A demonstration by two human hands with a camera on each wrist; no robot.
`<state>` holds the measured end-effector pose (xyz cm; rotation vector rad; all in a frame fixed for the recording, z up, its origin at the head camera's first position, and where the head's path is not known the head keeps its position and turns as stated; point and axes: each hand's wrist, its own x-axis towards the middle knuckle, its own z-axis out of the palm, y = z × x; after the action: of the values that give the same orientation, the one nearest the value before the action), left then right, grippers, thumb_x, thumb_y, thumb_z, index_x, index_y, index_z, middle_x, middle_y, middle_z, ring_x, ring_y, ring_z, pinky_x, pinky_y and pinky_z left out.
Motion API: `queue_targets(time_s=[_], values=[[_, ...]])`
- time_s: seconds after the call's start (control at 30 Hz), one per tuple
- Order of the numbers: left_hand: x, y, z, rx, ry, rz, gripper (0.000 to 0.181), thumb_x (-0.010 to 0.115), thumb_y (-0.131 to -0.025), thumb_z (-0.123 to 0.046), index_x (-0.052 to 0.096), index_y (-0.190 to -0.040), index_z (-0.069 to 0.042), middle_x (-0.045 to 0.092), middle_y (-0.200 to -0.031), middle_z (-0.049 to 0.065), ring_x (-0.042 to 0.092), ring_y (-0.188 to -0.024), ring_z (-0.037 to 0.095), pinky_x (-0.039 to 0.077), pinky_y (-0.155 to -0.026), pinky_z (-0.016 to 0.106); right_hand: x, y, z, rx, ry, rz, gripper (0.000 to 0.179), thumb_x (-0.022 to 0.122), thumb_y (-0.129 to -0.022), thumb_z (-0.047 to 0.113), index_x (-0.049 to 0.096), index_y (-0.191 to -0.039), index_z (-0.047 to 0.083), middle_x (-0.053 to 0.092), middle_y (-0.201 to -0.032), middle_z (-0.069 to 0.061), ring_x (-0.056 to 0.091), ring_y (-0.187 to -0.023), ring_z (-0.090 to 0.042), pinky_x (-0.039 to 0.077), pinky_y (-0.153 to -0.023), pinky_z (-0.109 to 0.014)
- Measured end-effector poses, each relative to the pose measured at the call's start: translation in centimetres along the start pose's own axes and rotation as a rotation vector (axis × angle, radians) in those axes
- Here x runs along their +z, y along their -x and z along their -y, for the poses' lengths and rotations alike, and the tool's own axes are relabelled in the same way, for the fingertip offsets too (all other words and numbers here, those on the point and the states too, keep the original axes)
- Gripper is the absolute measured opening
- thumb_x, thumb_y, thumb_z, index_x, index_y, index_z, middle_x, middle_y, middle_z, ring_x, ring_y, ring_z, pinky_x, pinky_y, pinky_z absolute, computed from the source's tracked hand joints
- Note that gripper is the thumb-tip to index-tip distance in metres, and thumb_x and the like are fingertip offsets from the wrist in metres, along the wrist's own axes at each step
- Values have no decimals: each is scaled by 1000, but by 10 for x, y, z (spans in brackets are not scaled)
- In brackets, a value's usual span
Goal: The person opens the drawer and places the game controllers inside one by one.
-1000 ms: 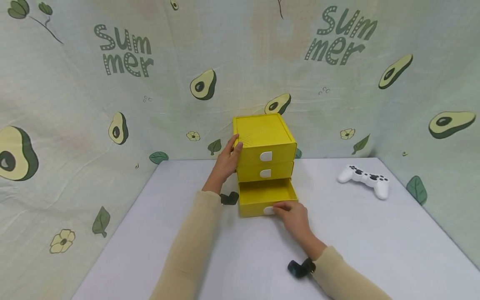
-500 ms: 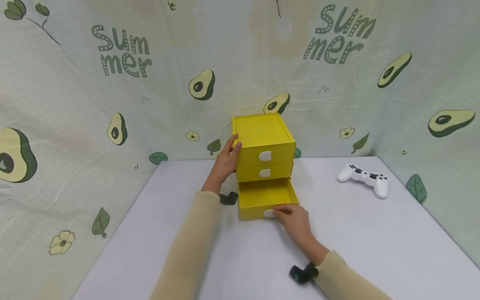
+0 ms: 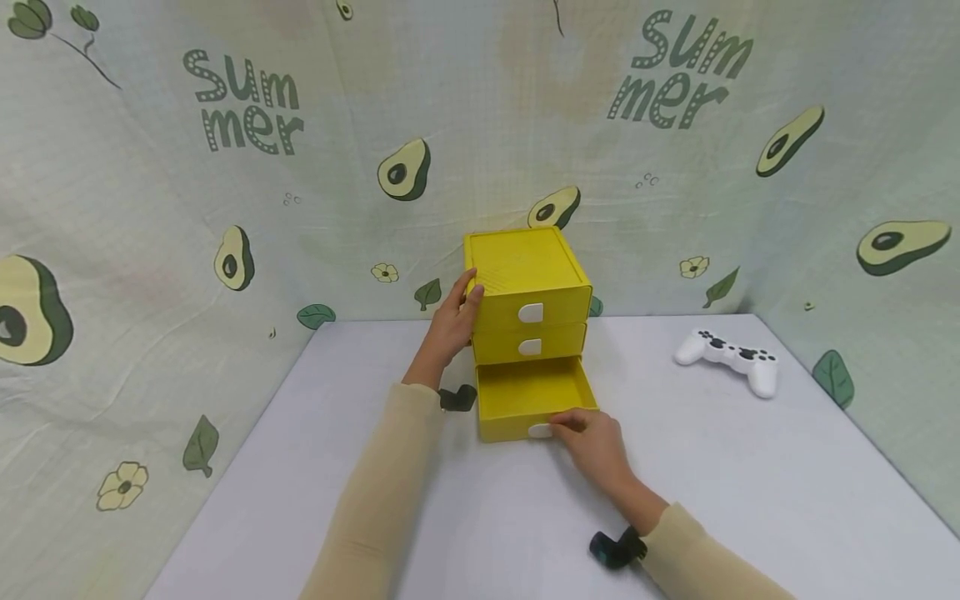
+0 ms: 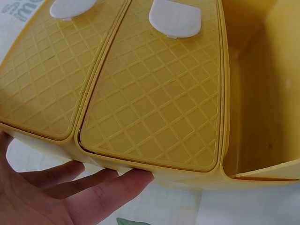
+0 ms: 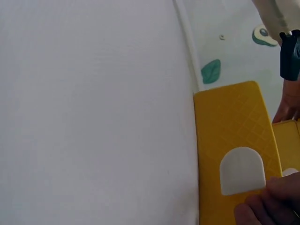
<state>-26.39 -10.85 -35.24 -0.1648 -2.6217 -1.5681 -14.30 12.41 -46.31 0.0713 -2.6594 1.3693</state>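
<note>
A yellow drawer unit (image 3: 528,258) with white tabs stands at the back of the table. Its two upper drawers are closed, and the bottom drawer (image 3: 501,427) is pulled out, with only bare yellow walls and floor showing inside. My left hand (image 3: 453,323) rests against the unit's left side near the top front corner. In the left wrist view its fingers (image 4: 110,192) lie fairly straight along the side wall. My right hand (image 3: 592,442) pinches the edge of the bottom drawer's white tab (image 5: 242,171) between thumb and curled fingers.
A white game controller (image 3: 727,360) lies on the white table (image 3: 675,467) to the right of the unit. Behind the table hangs a pale cloth (image 3: 480,100) printed with avocados, close to the unit's back. Dark wrist cameras are strapped to both wrists.
The bottom drawer has come slightly further out with my right hand, mostly in the first half second. My right wrist has since shifted a little right. My left hand stays put.
</note>
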Motion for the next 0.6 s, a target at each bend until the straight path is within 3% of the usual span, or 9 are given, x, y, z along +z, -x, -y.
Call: queue_targets(time_s=[0.33,0.6], values=[[0,-1,3,0,9,7,58,35,-85,-80,20,-139,-66,33,-156,9,46,-131,40,55,-84,52,-23,0,17,-59,41,15,8,71,-87,17,76,-93,14,74,-91,1,63,-88,-17,56,-84,-38],[1,1,3,22,3,-5,62,32,-84,-81,21,-142,-62,34,-155,11,45,-132,41,57,-80,51,-52,-12,26,-63,87,98,13,69,-90,18,74,-100,12,72,-98,-3,63,-89,-19,57,-78,-33]])
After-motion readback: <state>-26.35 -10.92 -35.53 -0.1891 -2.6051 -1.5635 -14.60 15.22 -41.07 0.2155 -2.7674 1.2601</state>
